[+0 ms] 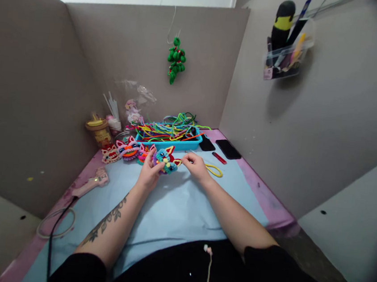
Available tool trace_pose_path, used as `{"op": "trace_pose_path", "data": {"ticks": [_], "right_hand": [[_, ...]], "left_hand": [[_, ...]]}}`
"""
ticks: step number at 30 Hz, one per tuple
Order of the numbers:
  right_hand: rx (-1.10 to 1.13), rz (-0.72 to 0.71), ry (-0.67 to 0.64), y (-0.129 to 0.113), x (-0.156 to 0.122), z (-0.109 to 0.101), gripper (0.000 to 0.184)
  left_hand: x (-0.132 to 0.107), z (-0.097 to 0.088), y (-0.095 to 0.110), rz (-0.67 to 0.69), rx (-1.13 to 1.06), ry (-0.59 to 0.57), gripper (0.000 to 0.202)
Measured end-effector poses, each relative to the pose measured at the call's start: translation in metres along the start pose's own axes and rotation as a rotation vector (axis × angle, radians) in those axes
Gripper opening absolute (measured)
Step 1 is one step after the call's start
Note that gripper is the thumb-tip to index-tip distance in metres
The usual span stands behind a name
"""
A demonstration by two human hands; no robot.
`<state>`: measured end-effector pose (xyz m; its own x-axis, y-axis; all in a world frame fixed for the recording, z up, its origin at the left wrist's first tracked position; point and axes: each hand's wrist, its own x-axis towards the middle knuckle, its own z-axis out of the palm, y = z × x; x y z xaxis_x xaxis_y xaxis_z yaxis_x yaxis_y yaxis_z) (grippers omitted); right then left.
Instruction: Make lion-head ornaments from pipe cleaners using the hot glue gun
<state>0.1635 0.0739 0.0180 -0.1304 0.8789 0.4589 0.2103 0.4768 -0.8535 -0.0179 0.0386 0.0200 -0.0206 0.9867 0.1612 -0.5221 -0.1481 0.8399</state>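
L hand (149,173) is curled round a fuzzy figure (165,160), a teal face w/ red-yellow ears, thumb on its front and fingers behind, held just above the blue cloth (174,211). R hand (196,165) sits just beside it on the thumb side, fingertips pinched together right at the figure's ear edge; whether they grip the ear or a loose strand is too small to tell. Just past the R hand's knuckles, outward, a yellow loop (215,170) lies flat on the cloth, not touched. Beyond both hands is a blue tray (188,146) heaped w/ coloured fuzzy wires (169,130). Further out from the R hand: a small red stick (219,157) and a dark phone (228,149). Outward of the L hand, near its fingertips, is a row of finished figures (125,149), then a yellow-lidded jar (98,129) further off. Back toward the L forearm, outer side, a pink glue gun (91,184) rests on the cloth edge. High above the hands a green ornament (176,60) hangs on the back wall.
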Motion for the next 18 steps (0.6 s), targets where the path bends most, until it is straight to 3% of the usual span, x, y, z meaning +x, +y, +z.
{"op": "trace_pose_path", "data": {"ticks": [18], "right_hand": [[0.003,-0.018,-0.019,0.0036,-0.001,0.0061,0.022]], "left_hand": [[0.0017,-0.0002,0.0004,0.007,-0.006,0.015,0.078]]}}
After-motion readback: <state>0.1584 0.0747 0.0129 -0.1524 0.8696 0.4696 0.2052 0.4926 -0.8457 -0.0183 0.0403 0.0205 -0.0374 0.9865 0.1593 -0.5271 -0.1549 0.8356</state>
